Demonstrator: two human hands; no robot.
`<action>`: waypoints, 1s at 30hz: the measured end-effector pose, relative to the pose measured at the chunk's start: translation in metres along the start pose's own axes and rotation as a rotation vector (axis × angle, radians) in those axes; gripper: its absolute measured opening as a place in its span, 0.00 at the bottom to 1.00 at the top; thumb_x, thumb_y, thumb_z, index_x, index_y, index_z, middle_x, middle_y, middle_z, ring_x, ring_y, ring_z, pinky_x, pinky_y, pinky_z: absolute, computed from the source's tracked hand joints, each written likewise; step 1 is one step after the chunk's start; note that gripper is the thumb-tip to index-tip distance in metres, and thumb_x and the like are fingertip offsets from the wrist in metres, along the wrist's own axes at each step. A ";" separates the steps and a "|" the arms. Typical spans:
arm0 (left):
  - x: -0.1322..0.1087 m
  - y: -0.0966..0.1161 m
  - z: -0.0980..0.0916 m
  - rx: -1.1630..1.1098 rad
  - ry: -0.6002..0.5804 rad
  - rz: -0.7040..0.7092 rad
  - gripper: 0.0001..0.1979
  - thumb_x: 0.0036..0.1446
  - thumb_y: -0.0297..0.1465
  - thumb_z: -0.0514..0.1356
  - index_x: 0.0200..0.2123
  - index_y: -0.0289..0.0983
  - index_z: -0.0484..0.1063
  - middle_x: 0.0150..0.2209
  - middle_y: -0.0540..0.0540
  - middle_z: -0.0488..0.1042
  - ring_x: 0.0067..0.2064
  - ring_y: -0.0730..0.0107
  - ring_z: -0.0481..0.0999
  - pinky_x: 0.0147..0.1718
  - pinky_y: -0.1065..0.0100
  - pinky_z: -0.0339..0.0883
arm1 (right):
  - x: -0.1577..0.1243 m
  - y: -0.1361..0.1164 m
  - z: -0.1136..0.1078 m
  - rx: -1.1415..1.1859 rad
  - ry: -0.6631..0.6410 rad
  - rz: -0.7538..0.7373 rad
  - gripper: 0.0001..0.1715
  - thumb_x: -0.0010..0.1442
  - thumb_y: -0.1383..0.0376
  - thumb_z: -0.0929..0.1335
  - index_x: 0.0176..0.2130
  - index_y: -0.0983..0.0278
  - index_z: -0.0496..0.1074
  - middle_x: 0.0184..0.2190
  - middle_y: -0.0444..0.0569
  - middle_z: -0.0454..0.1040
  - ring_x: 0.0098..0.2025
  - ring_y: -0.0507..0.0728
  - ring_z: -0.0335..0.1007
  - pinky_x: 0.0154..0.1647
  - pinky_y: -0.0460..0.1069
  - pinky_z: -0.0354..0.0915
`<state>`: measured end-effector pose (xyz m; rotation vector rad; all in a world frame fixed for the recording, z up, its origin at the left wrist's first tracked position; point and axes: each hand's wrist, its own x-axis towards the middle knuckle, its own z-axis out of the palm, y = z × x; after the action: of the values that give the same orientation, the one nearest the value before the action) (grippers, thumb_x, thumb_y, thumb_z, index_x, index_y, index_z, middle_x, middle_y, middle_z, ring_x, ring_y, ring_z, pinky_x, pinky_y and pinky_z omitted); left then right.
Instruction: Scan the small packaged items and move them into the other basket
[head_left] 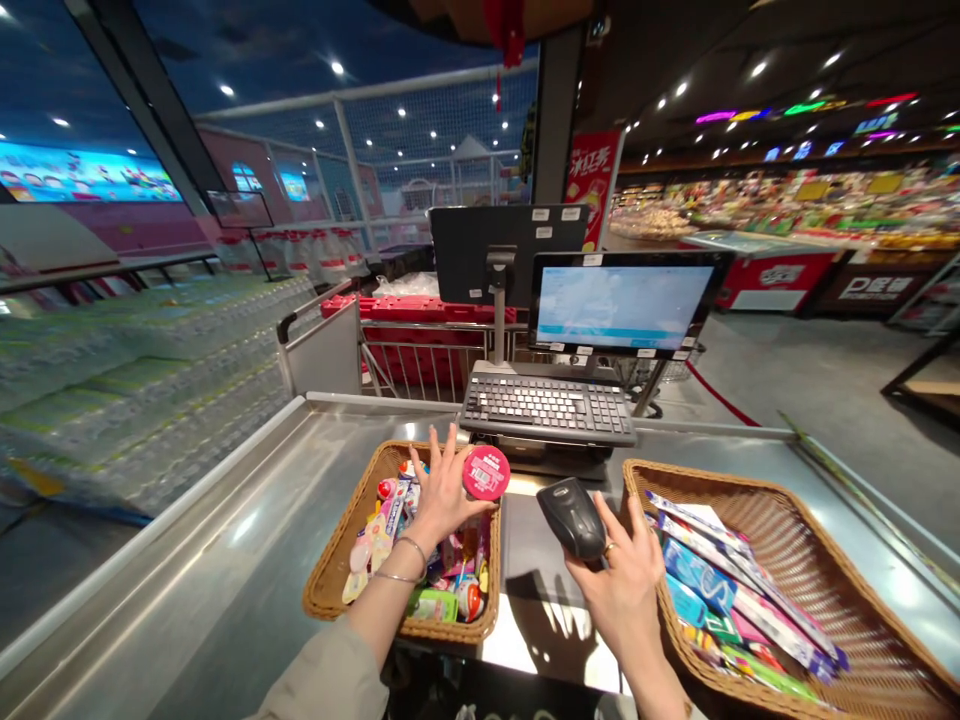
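A round, pink-red tub [487, 473] with white lettering on its face is gripped at the fingertips of my left hand [444, 490], over the left wicker basket [322, 575]. That basket is filled with small sweets and egg-shaped treats, partly covered by my hand and wrist. My right hand [624, 570] holds a black barcode scanner [571, 518], its head angled toward the tub; the grip is mostly hidden by my palm. Just right of this hand lies a second wicker basket [885, 640] containing long wrapped packets and a blue pack [699, 575].
Behind the baskets, a keyboard [547, 405] sits below a lit monitor [626, 305] and a dark screen seen from behind [506, 250]. The metal counter [247, 560] has a raised rim. Shopping carts stand beyond, with stacked bottle packs [142, 400] on the left.
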<state>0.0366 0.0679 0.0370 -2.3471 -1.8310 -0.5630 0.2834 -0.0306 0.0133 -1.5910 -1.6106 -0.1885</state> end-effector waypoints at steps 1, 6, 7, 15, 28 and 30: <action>0.001 0.002 0.001 -0.010 -0.001 0.002 0.48 0.41 0.56 0.66 0.61 0.37 0.62 0.71 0.36 0.39 0.70 0.36 0.26 0.62 0.32 0.20 | 0.000 0.000 -0.001 -0.007 0.002 -0.005 0.10 0.53 0.58 0.67 0.32 0.61 0.75 0.55 0.51 0.73 0.68 0.71 0.49 0.61 0.71 0.48; 0.008 0.010 0.006 -0.026 0.008 0.030 0.48 0.42 0.54 0.67 0.62 0.38 0.60 0.71 0.37 0.39 0.70 0.37 0.27 0.63 0.33 0.18 | -0.001 0.005 -0.004 -0.041 -0.016 0.007 0.11 0.53 0.58 0.69 0.35 0.59 0.76 0.57 0.49 0.71 0.69 0.70 0.46 0.62 0.71 0.47; 0.009 0.012 0.007 -0.025 0.009 0.037 0.48 0.41 0.54 0.67 0.62 0.38 0.60 0.71 0.37 0.39 0.70 0.37 0.27 0.63 0.33 0.18 | -0.002 0.006 -0.005 -0.043 -0.020 0.016 0.11 0.52 0.58 0.69 0.36 0.59 0.76 0.57 0.49 0.71 0.69 0.70 0.46 0.62 0.71 0.46; 0.017 0.029 0.014 -0.027 0.021 0.092 0.48 0.42 0.53 0.68 0.63 0.38 0.59 0.71 0.37 0.38 0.70 0.37 0.27 0.62 0.32 0.19 | -0.003 0.009 -0.012 -0.060 -0.055 0.056 0.13 0.52 0.59 0.69 0.38 0.59 0.77 0.59 0.48 0.69 0.69 0.70 0.44 0.63 0.73 0.44; 0.029 0.055 0.022 -0.068 0.029 0.171 0.47 0.47 0.52 0.66 0.65 0.39 0.55 0.71 0.38 0.40 0.70 0.38 0.27 0.62 0.31 0.20 | -0.003 0.006 -0.029 -0.099 -0.122 0.013 0.13 0.51 0.64 0.68 0.38 0.58 0.77 0.61 0.46 0.66 0.71 0.70 0.38 0.64 0.72 0.44; 0.030 0.058 0.023 -0.065 0.036 0.181 0.47 0.47 0.52 0.65 0.65 0.39 0.55 0.71 0.38 0.40 0.70 0.38 0.27 0.62 0.31 0.19 | -0.002 0.005 -0.032 -0.088 -0.133 0.003 0.12 0.50 0.65 0.67 0.36 0.59 0.77 0.61 0.46 0.66 0.71 0.71 0.37 0.64 0.73 0.43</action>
<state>0.1034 0.0869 0.0343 -2.4935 -1.5871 -0.6451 0.3014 -0.0515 0.0300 -1.7040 -1.7222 -0.1568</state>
